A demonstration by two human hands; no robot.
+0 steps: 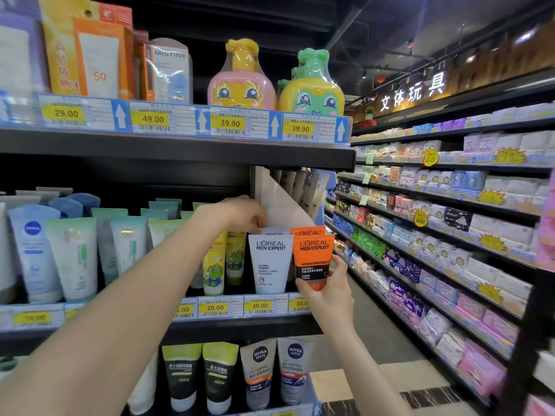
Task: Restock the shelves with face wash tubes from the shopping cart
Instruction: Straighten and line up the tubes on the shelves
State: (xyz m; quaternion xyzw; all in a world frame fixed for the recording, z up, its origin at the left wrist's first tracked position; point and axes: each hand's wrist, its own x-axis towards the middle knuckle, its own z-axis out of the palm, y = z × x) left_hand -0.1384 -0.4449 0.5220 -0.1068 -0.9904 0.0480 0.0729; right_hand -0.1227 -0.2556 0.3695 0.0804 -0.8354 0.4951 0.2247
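Orange tube (312,261) upright, cap down

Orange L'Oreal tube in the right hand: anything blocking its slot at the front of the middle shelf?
Nothing visible blocks it. The right hand holds the orange tube at the shelf front, beside the white tube and in front of another orange tube. The left hand reaches behind the white row, not across the slot.

Orange tube (312,259) reads "L'OREAL MEN EXPERT HYDRA ENERGETIC"; white tube (270,265) "HYDRA POWER"; price tag (259,305) beneath reads 30.00.
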